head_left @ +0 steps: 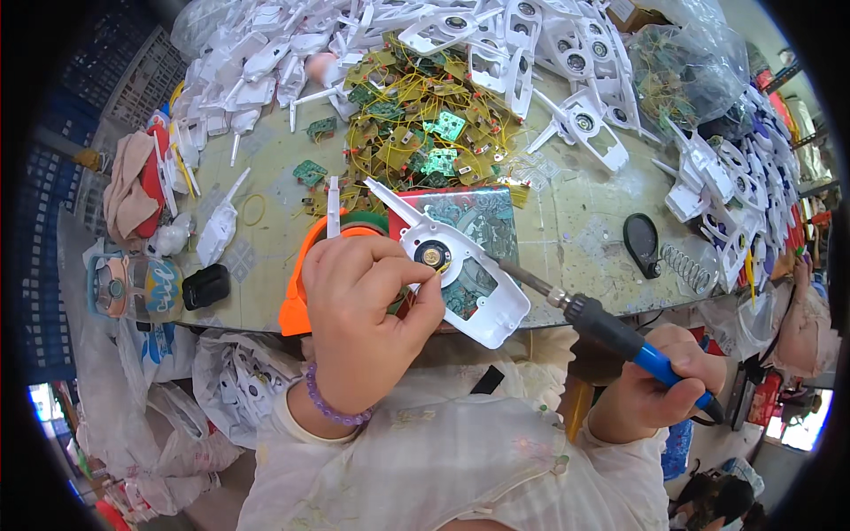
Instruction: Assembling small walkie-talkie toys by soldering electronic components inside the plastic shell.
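My left hand (365,296) is closed in a pinch at the edge of a round black speaker (432,255). A bit of thin yellow wire (442,271) shows at its fingertips. The speaker is set in a white plastic shell (492,320) with a long narrow stem, which lies tilted on a red-edged, green-patterned flat box or book (496,205). In my right hand (666,379) is a soldering iron (606,327) with a blue and black grip. Its metal tip points left, close to the shell's right edge. Beside my left hand stands an orange tape dispenser (294,296), partly covered.
A heap of green circuit boards with yellow wires (416,115) lies beyond the box. White shells (575,66) are piled at the back and right. On the right are a black oval object (640,243) and a coiled spring stand (686,265); a clear jug (133,288) is left.
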The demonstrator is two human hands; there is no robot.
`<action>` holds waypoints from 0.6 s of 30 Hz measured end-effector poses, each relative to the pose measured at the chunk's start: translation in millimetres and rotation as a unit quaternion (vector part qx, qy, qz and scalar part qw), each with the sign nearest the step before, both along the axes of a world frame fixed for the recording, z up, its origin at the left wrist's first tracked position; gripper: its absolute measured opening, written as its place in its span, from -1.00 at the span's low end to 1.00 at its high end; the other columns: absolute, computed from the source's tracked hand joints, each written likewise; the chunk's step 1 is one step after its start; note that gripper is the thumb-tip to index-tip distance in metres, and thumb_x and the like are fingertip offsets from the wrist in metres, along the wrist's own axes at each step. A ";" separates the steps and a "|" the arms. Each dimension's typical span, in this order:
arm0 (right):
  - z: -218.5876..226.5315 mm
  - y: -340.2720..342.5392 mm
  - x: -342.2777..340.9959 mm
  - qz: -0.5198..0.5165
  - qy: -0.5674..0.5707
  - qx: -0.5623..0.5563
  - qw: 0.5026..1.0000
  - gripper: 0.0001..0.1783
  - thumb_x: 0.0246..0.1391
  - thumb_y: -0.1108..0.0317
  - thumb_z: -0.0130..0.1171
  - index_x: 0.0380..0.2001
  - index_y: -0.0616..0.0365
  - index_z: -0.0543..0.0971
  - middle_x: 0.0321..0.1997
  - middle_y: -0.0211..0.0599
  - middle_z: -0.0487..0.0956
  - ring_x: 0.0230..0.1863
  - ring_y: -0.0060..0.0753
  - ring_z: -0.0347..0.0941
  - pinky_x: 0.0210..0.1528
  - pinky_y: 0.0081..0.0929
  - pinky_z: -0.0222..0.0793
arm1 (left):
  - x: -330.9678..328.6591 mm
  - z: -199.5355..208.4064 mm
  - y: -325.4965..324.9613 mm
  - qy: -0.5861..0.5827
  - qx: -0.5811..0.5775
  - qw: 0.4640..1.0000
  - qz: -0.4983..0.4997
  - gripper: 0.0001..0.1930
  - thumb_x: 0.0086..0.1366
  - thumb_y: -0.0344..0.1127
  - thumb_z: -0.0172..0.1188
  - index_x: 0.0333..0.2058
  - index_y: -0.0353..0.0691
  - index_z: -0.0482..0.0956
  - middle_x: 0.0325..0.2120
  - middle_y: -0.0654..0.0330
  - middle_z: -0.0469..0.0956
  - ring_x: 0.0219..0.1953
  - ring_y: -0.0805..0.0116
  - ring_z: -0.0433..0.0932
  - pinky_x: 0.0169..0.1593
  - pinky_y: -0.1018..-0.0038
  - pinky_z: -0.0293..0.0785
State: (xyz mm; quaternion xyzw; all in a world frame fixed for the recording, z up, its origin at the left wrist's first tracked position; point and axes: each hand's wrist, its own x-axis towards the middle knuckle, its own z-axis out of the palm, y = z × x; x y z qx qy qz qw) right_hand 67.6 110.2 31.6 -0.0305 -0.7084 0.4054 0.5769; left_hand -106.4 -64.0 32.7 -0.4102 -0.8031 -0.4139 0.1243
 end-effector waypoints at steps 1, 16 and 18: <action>0.0 -0.7 -2.9 0.001 0.000 0.000 1.000 -0.63 0.23 0.05 -0.02 -0.38 0.16 0.32 -0.73 -0.35 0.39 -0.80 -0.47 0.30 -0.75 -0.58 0.21 | 0.5 -0.1 1.3 0.010 -0.011 1.000 0.006 -0.86 -0.13 -0.45 0.32 -0.54 -0.15 0.54 -0.49 0.32 0.46 -0.35 0.28 0.44 -0.08 0.27 0.21; 2.7 -1.4 -22.3 0.097 -0.040 0.082 0.991 -0.67 0.27 0.08 -0.08 -0.37 0.15 0.30 -0.72 -0.37 0.37 -0.78 -0.53 0.29 -0.76 -0.65 0.11 | 2.1 -2.8 5.2 0.029 -0.079 0.996 0.009 -0.85 -0.17 -0.47 0.26 -0.59 -0.15 0.45 -0.38 0.27 0.45 -0.26 0.20 0.41 -0.08 0.23 0.20; 3.4 -2.0 -21.3 0.098 -0.043 0.080 0.991 -0.67 0.27 0.08 -0.08 -0.37 0.15 0.30 -0.73 -0.38 0.36 -0.78 -0.53 0.29 -0.75 -0.65 0.11 | 2.2 -2.9 5.8 0.029 -0.082 0.996 0.008 -0.85 -0.17 -0.47 0.25 -0.59 -0.15 0.45 -0.39 0.27 0.45 -0.26 0.20 0.41 -0.08 0.23 0.21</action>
